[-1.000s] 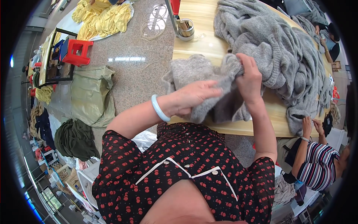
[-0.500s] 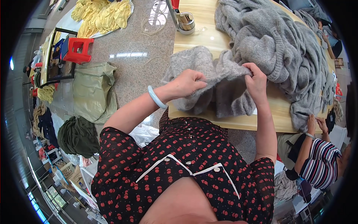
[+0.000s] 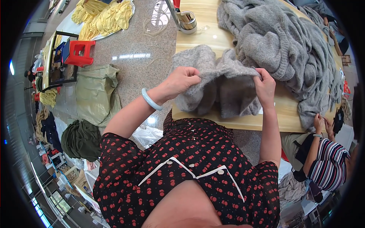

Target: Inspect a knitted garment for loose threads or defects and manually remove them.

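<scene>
A grey knitted garment (image 3: 213,70) is held up at the near edge of the wooden table, its upper edge stretched between my two hands. My left hand (image 3: 181,80), with a pale bangle (image 3: 151,99) on the wrist, pinches that edge at the left. The right end of the same edge is gripped between the thumb and fingers of my right hand (image 3: 265,86). Below the stretched edge the knit hangs in folds and rests on the table. Which part of the garment this is, I cannot tell.
A large heap of grey knits (image 3: 281,45) covers the right of the wooden table (image 3: 201,41). A tin of tools (image 3: 187,22) stands at its far left corner. A co-worker in a striped top (image 3: 329,163) works at the right. On the floor at left are a red stool (image 3: 81,52) and a green sack (image 3: 95,91).
My hands have moved slightly apart, the left one to the left and the right one to the right, pulling the garment's edge tauter. Both still grip it.
</scene>
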### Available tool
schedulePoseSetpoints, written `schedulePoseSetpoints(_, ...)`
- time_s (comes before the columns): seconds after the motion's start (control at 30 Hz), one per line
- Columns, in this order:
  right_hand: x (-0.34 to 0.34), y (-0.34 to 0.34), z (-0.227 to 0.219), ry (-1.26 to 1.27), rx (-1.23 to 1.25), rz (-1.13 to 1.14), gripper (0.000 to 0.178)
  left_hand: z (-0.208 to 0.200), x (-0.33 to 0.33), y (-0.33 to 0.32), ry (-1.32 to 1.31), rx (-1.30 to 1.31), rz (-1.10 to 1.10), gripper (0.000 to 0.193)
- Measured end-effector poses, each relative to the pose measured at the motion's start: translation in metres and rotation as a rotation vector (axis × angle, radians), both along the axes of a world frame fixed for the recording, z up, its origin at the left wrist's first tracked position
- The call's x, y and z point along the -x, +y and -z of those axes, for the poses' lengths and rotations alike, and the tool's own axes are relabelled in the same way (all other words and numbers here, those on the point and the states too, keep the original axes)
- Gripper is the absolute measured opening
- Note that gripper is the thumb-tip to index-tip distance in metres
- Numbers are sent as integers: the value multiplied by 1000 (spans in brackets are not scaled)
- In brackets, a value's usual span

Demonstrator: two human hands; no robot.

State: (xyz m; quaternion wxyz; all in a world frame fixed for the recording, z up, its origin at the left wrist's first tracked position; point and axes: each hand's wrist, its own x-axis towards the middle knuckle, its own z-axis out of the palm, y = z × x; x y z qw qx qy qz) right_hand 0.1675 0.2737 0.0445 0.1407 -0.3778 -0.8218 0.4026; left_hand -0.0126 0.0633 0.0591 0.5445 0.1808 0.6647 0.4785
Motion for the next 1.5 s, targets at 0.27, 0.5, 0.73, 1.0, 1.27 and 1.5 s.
schedulePoseSetpoints(0.27, -4, -17, -14, 258, -247, -271, 23, -17, 11, -3, -221, -107, -167, 5)
schedulePoseSetpoints(0.5, -2, -14, 1, 19, -155, -36, 22, -22, 11, -12, -312, -135, -85, 9)
schedulePoseSetpoints(0.73, -5, -14, -14, 315, -14, 41, 22, -18, 1, -14, -312, -56, 138, 12)
schedulePoseSetpoints(1.0, -2, -42, -54, 564, 200, -114, 24, -30, -9, 6, -544, -206, -124, 9)
schedulePoseSetpoints(1.27, 18, -60, -68, 424, 149, -457, 29, -35, -20, 21, -485, -327, -176, 14)
schedulePoseSetpoints(1.5, 34, -61, -54, 481, 129, -483, 28, -40, -18, 15, -488, -327, -164, 15)
